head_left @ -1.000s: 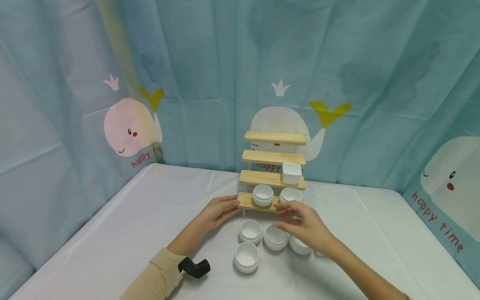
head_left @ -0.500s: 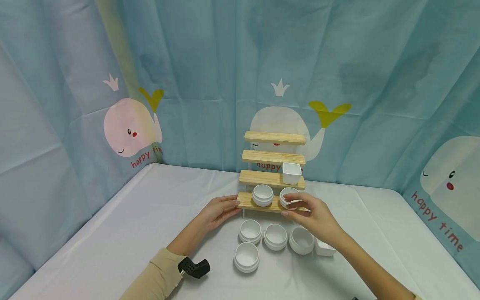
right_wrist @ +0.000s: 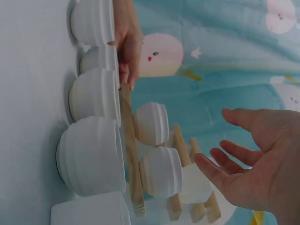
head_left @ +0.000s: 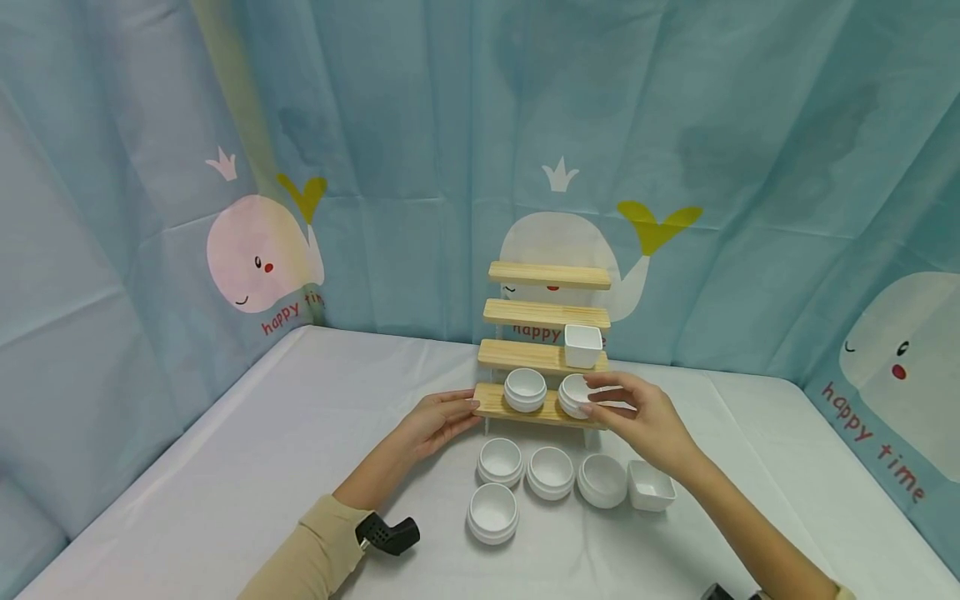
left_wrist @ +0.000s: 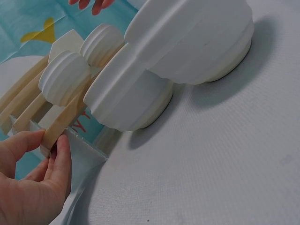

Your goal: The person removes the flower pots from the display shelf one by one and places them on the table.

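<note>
Near the back edge of the table point(head_left: 225, 500) stands the rack point(head_left: 517, 356). The left hand point(head_left: 437, 427) pinches its bottom shelf point(head_left: 489, 402) at the left end, probably to steady it; the right hand point(head_left: 649, 422), fingers parted, empty, is by the bowl point(head_left: 573, 400) near the right end.

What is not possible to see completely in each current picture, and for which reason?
Head view: right side of round white bowl at right on the lowest light-wood shelf, partly hidden by the right grip.
Head view: lower-right black device, cut by bottom edge.
Left wrist view: right grip, cut by top edge.
Right wrist view: nearer square white bowl, cut by bottom edge.
</note>
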`<state>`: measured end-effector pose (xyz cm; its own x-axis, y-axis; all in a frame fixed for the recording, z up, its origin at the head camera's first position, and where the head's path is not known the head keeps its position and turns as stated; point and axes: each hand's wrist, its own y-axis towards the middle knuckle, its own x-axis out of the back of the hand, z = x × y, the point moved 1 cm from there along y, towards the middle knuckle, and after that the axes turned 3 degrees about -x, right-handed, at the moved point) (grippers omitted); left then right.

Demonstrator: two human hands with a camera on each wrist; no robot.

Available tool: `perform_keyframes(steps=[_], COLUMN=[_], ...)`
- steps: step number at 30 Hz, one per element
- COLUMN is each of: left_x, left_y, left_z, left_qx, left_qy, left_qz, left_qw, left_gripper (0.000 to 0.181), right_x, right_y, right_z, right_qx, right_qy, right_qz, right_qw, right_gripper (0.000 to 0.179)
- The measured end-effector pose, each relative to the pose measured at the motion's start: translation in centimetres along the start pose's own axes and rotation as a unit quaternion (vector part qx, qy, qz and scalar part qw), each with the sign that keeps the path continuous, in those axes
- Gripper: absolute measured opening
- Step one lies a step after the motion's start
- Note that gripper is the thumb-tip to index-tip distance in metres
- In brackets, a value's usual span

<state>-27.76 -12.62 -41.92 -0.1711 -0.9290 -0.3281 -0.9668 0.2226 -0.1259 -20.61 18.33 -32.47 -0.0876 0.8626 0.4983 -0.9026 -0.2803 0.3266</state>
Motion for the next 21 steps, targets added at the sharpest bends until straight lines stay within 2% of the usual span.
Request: perform_keyframes(steps=[21], left_x=[0.1], left_y=[0.1], left_z=[0.1], left_qx=[0.001], left_qy=[0.002], left_qz=[-0.005], left_qw=[1.0000], left_gripper=[0.052], right_x=[1.3], right_y=[0.8], right_z=[-0.7], right_qx=[-0.005], right_qy=[-0.002], right_qz=[-0.031], right_qw=[0.9995], right_gripper=[0.040])
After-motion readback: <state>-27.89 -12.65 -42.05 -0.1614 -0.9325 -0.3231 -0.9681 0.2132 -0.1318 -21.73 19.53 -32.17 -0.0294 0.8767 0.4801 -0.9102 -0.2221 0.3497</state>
